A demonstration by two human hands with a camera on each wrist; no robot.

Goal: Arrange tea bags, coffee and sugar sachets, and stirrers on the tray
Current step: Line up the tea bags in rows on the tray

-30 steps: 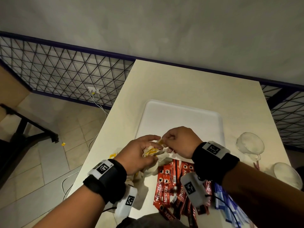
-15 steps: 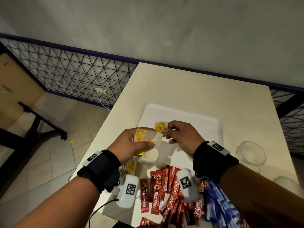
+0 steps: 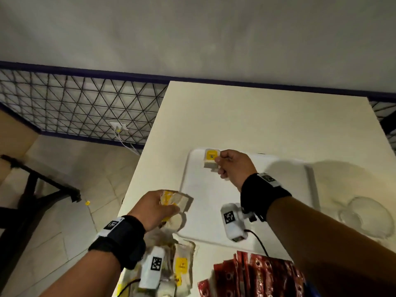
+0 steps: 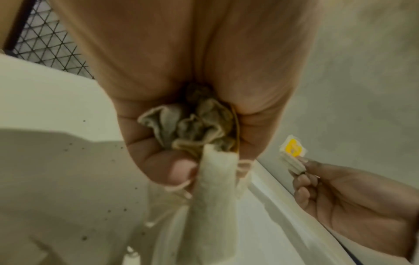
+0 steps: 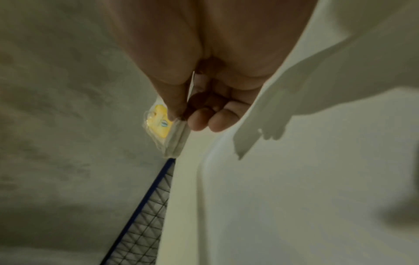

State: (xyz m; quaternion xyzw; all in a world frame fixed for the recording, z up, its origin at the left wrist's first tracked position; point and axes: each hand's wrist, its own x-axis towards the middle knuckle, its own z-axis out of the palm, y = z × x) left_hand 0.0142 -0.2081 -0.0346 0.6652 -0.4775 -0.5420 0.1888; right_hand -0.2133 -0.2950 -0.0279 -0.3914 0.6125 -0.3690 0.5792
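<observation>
A white tray (image 3: 278, 202) lies on the cream table. My right hand (image 3: 232, 168) pinches one tea bag with a yellow tag (image 3: 211, 159) above the tray's far left corner; the same tea bag (image 5: 166, 130) shows in the right wrist view and, as a tea bag (image 4: 292, 152), in the left wrist view. My left hand (image 3: 156, 209) grips a bunch of tea bags (image 3: 177, 200) over the tray's near left edge, crumpled in the fist (image 4: 195, 129). More tea bags (image 3: 182, 266) and red coffee sachets (image 3: 257, 275) lie near the table's front edge.
Two clear glass cups, one (image 3: 364, 213) standing right of the tray, look faint. A metal lattice railing (image 3: 75, 108) runs left of the table, with tiled floor below. A dark table frame (image 3: 38, 189) stands on the floor at left.
My right hand has pulled one tea bag away from the bunch and carried it forward over the tray's far left corner. My left hand stays near the tray's front with the rest.
</observation>
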